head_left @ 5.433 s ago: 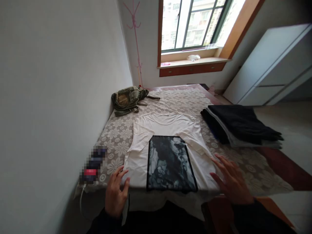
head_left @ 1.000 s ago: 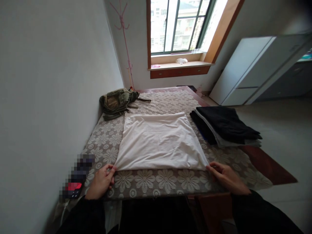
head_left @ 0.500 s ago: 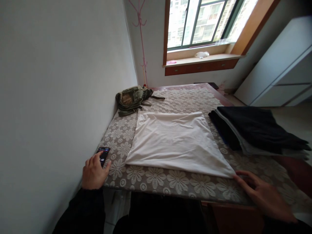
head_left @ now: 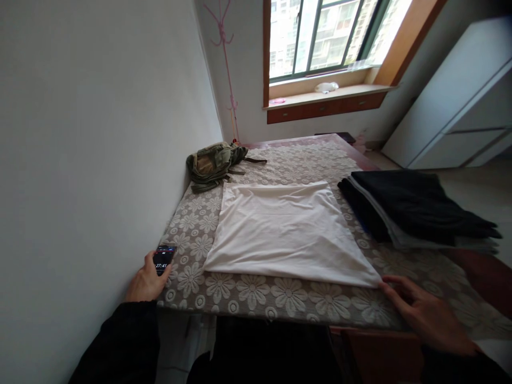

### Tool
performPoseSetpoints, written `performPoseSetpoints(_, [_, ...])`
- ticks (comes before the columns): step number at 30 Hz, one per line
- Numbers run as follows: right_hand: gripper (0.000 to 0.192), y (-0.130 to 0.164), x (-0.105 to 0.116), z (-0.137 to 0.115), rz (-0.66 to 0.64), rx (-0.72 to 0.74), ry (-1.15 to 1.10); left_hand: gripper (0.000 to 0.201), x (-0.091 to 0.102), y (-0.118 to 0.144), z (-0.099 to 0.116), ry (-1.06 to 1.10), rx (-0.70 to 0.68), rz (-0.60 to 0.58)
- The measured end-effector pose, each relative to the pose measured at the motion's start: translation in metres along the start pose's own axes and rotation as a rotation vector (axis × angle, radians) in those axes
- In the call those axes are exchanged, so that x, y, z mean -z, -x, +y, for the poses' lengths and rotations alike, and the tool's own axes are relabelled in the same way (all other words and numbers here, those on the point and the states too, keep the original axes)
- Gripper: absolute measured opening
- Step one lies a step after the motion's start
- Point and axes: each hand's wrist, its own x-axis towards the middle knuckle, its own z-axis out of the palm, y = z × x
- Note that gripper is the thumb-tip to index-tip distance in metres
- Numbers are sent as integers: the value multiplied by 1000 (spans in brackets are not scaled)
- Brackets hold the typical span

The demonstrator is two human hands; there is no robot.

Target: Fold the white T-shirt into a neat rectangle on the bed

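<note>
A white cloth (head_left: 280, 234), folded flat with light wrinkles, lies on the flower-patterned tablecloth (head_left: 256, 293); I cannot tell what kind of garment it is. Its near right corner is pinched between the thumb and fingers of my right hand (head_left: 428, 312). At the table's left edge my left hand (head_left: 147, 278) grips a phone (head_left: 165, 258) by its sides, thumb on the right and fingers on the left. White digits glow on the phone's dark screen.
Dark and grey folded clothes (head_left: 416, 208) are stacked to the right of the white cloth. A green backpack (head_left: 216, 162) rests at the back left against the wall (head_left: 100, 133). Behind the table are a pink coat stand (head_left: 228, 69) and a window sill (head_left: 304, 97).
My left hand has shifted from reaching over the phone to holding its sides, and the phone has moved slightly left. My right hand keeps its pinch on the corner. The view has shifted a little.
</note>
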Motion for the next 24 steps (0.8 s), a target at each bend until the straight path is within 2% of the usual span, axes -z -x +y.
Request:
performPoseSetpoints(3, [53,0,2,-5,-110,-62,-22,63,-3,3,7,51,-118,107])
performPoseSetpoints(5, [55,1,4,-10,-116,-66,-24,53,-7,11,22,125,-252,203])
performPoseSetpoints(6, [56,2,4,-13,-112,-68,-21,49,-8,16,31,171,-303,196])
performPoseSetpoints(8, [58,3,4,-19,-101,-74,-3,45,-10,28,53,260,-339,56])
performPoseSetpoints(10, [56,3,3,-24,-81,-70,25,43,-11,38,73,327,-313,-116])
performPoseSetpoints(11, [54,2,2,-26,-75,-65,39,42,-11,41,82,348,-289,-163])
performPoseSetpoints(14, [44,2,-1,-32,-75,-47,42,39,-12,42,99,395,-233,-184])
performPoseSetpoints(18, [40,5,-1,-32,-29,-65,-21,39,-17,39,102,552,-214,-293])
performPoseSetpoints(21, [41,10,0,-27,67,-89,-48,50,-19,39,94,743,-168,-408])
performPoseSetpoints(24, [42,11,1,-22,140,-77,-78,57,-18,42,83,796,-116,-473])
